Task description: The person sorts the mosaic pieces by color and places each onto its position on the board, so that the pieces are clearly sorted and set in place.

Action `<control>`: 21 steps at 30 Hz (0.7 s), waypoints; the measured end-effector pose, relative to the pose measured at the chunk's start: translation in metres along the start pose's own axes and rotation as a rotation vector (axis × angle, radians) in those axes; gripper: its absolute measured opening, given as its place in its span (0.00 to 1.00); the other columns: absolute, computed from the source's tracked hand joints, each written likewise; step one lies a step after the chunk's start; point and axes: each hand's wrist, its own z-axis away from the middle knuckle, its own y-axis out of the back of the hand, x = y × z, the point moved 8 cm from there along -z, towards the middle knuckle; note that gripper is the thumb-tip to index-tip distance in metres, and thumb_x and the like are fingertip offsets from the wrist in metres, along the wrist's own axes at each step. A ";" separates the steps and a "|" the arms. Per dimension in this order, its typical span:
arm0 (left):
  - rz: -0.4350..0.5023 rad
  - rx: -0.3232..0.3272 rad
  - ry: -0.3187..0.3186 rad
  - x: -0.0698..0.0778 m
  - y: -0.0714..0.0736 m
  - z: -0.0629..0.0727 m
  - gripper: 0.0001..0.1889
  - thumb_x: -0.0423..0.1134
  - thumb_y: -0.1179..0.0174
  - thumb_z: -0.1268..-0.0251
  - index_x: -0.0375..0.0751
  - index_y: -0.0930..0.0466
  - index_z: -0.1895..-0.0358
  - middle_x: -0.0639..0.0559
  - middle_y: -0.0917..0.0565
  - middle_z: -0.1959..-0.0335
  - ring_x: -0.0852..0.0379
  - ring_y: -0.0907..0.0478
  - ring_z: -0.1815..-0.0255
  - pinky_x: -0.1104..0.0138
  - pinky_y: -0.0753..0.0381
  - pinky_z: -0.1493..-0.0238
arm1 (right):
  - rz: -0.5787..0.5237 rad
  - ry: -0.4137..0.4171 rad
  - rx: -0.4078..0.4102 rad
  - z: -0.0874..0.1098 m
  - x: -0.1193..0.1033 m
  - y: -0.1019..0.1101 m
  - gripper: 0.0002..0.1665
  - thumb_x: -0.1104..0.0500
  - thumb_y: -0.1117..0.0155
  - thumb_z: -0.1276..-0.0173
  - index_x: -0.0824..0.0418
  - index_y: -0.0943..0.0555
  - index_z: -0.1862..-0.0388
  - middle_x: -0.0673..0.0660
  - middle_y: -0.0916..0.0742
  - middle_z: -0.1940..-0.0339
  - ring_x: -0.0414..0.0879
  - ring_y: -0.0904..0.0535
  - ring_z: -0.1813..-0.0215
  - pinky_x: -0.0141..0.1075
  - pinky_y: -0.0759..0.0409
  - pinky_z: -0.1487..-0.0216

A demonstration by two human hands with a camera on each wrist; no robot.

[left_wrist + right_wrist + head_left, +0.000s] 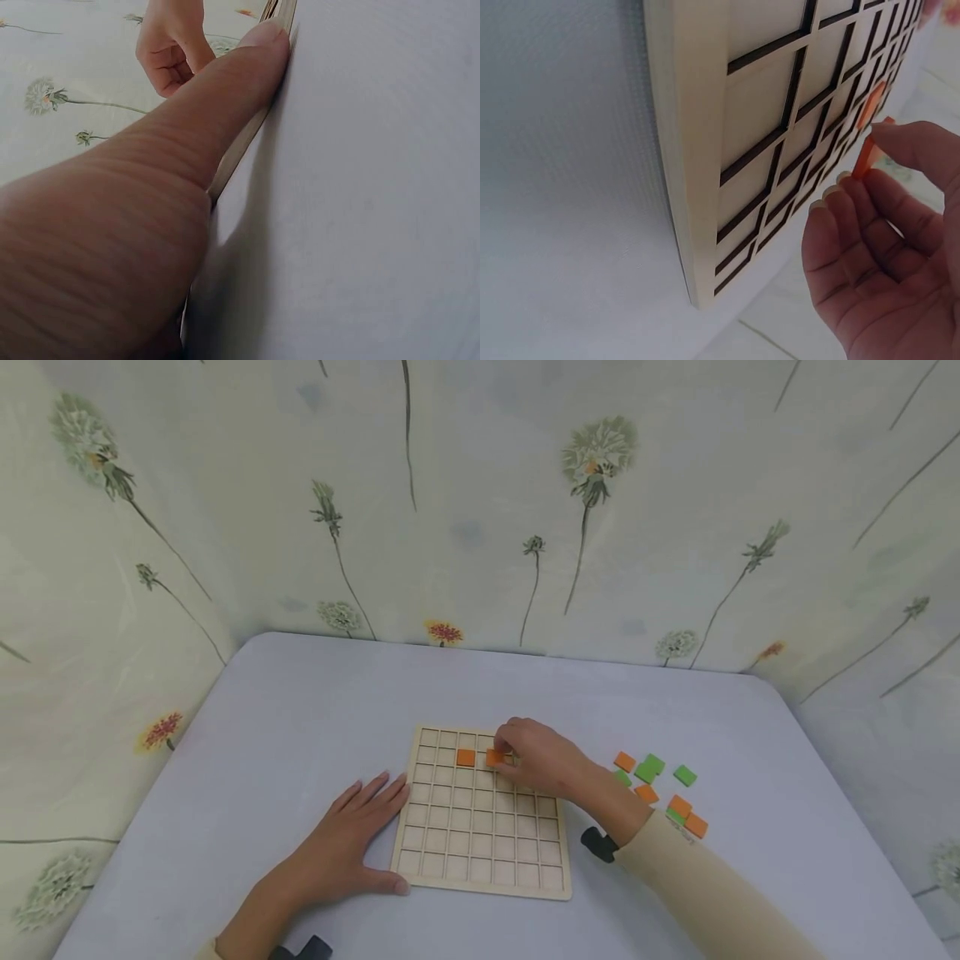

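Ctr frame, over pale wooden grid board [480, 845]: R hand [545, 758] pinches thin orange square tile [494, 757] | L hand [347, 837] fingers spread, at board's L edge | tile prob. light, stiff; hold by edges

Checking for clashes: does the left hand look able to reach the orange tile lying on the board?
Probably yes: only bare board cells separate the left hand from that orange tile.

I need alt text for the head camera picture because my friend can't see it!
A right hand pinches an orange square tile over a wooden grid board, which holds another orange tile. The left hand rests at the board's left side, and loose green and orange tiles lie on the pale table to the right.
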 end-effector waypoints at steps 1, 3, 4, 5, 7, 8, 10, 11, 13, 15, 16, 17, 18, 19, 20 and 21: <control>0.000 0.002 0.001 0.000 0.000 0.000 0.65 0.80 0.34 0.53 0.46 0.45 0.15 0.58 0.48 0.14 0.51 0.58 0.13 0.49 0.60 0.16 | 0.003 -0.007 -0.007 -0.001 0.001 -0.001 0.08 0.55 0.28 0.29 0.57 0.16 0.58 0.47 0.17 0.61 0.43 0.22 0.58 0.39 0.17 0.52; -0.003 0.003 0.003 0.000 -0.001 0.000 0.65 0.81 0.34 0.53 0.46 0.45 0.15 0.58 0.49 0.14 0.51 0.58 0.13 0.49 0.60 0.16 | 0.009 -0.027 -0.022 -0.003 0.003 -0.004 0.08 0.55 0.28 0.29 0.57 0.16 0.58 0.47 0.18 0.62 0.43 0.23 0.59 0.38 0.18 0.53; -0.004 0.003 0.004 0.000 -0.001 -0.001 0.65 0.81 0.34 0.53 0.46 0.45 0.15 0.58 0.49 0.14 0.51 0.58 0.13 0.49 0.60 0.16 | 0.010 -0.034 -0.028 -0.004 0.003 -0.005 0.08 0.55 0.28 0.29 0.57 0.16 0.57 0.47 0.18 0.62 0.43 0.23 0.59 0.38 0.18 0.53; -0.007 0.003 0.004 0.000 -0.001 -0.001 0.66 0.81 0.34 0.53 0.46 0.45 0.15 0.58 0.49 0.14 0.51 0.58 0.13 0.49 0.60 0.16 | 0.010 -0.040 -0.034 -0.005 0.004 -0.006 0.08 0.55 0.28 0.29 0.57 0.16 0.57 0.47 0.18 0.62 0.43 0.23 0.59 0.38 0.18 0.53; -0.006 -0.001 0.003 0.000 -0.001 -0.001 0.66 0.81 0.34 0.53 0.46 0.45 0.15 0.58 0.49 0.14 0.51 0.58 0.13 0.49 0.60 0.16 | 0.010 -0.047 -0.040 -0.006 0.004 -0.008 0.08 0.55 0.29 0.29 0.57 0.16 0.57 0.47 0.18 0.62 0.43 0.24 0.59 0.38 0.18 0.54; -0.010 -0.003 0.003 0.000 -0.001 -0.001 0.66 0.81 0.34 0.53 0.46 0.46 0.15 0.58 0.49 0.14 0.51 0.59 0.13 0.49 0.60 0.16 | 0.010 -0.048 -0.042 -0.006 0.004 -0.008 0.08 0.55 0.29 0.29 0.57 0.16 0.57 0.47 0.18 0.62 0.43 0.24 0.59 0.38 0.19 0.54; -0.013 -0.006 0.001 0.000 -0.001 0.000 0.66 0.81 0.34 0.53 0.46 0.46 0.15 0.58 0.49 0.14 0.51 0.59 0.13 0.49 0.60 0.16 | 0.007 -0.045 -0.045 -0.007 0.003 -0.009 0.08 0.55 0.29 0.29 0.57 0.16 0.57 0.47 0.18 0.62 0.43 0.24 0.60 0.38 0.19 0.55; -0.014 -0.004 0.001 -0.001 -0.001 0.000 0.66 0.80 0.34 0.53 0.46 0.46 0.15 0.58 0.49 0.14 0.51 0.59 0.13 0.49 0.60 0.16 | 0.011 -0.042 -0.046 -0.008 0.003 -0.009 0.08 0.55 0.29 0.29 0.57 0.17 0.57 0.47 0.18 0.62 0.43 0.24 0.60 0.38 0.19 0.55; -0.016 -0.003 -0.003 -0.001 -0.001 0.000 0.66 0.81 0.34 0.53 0.46 0.46 0.15 0.58 0.49 0.14 0.51 0.59 0.13 0.49 0.60 0.16 | 0.015 -0.033 -0.050 -0.009 0.002 -0.008 0.07 0.55 0.29 0.29 0.56 0.17 0.58 0.47 0.19 0.63 0.43 0.25 0.60 0.38 0.19 0.56; -0.015 0.001 -0.007 -0.002 -0.001 0.000 0.65 0.80 0.34 0.53 0.46 0.46 0.15 0.58 0.49 0.14 0.51 0.58 0.13 0.49 0.60 0.16 | 0.017 -0.023 -0.057 -0.011 0.001 -0.009 0.06 0.56 0.29 0.29 0.57 0.17 0.59 0.47 0.19 0.63 0.43 0.25 0.61 0.38 0.20 0.56; -0.017 0.003 -0.009 -0.002 0.000 0.000 0.65 0.80 0.34 0.52 0.46 0.46 0.15 0.58 0.49 0.14 0.51 0.58 0.13 0.49 0.60 0.16 | 0.020 -0.018 -0.060 -0.011 0.000 -0.009 0.06 0.56 0.29 0.29 0.56 0.17 0.59 0.47 0.19 0.63 0.43 0.25 0.60 0.38 0.20 0.57; -0.019 0.005 -0.012 -0.002 0.000 0.000 0.65 0.80 0.34 0.52 0.46 0.46 0.15 0.58 0.49 0.14 0.51 0.58 0.13 0.49 0.60 0.16 | 0.021 -0.012 -0.063 -0.012 -0.001 -0.009 0.06 0.56 0.29 0.28 0.57 0.17 0.59 0.47 0.19 0.63 0.43 0.25 0.61 0.38 0.20 0.57; -0.019 0.007 -0.014 -0.002 0.000 0.001 0.65 0.80 0.34 0.52 0.46 0.46 0.15 0.58 0.49 0.14 0.51 0.58 0.13 0.49 0.60 0.16 | 0.019 -0.007 -0.067 -0.012 -0.003 -0.008 0.06 0.56 0.29 0.28 0.57 0.18 0.59 0.48 0.19 0.64 0.44 0.25 0.61 0.39 0.20 0.57; -0.020 0.009 -0.016 -0.002 0.000 0.001 0.65 0.80 0.33 0.52 0.46 0.46 0.15 0.58 0.49 0.14 0.51 0.58 0.13 0.50 0.60 0.16 | 0.019 -0.006 -0.070 -0.013 -0.003 -0.008 0.07 0.56 0.29 0.28 0.57 0.18 0.60 0.48 0.19 0.64 0.44 0.25 0.61 0.39 0.20 0.57; -0.019 0.011 -0.017 -0.002 0.000 0.001 0.65 0.79 0.33 0.52 0.46 0.46 0.15 0.58 0.49 0.14 0.51 0.58 0.13 0.50 0.60 0.16 | 0.019 -0.004 -0.072 -0.014 -0.004 -0.008 0.07 0.55 0.29 0.28 0.57 0.18 0.59 0.48 0.19 0.63 0.44 0.25 0.61 0.40 0.20 0.56; -0.017 0.012 -0.020 -0.001 0.001 0.001 0.65 0.79 0.32 0.52 0.46 0.46 0.15 0.57 0.49 0.14 0.51 0.58 0.13 0.49 0.60 0.16 | 0.019 -0.004 -0.075 -0.014 -0.006 -0.008 0.08 0.55 0.28 0.28 0.57 0.18 0.59 0.48 0.19 0.63 0.44 0.25 0.60 0.40 0.19 0.56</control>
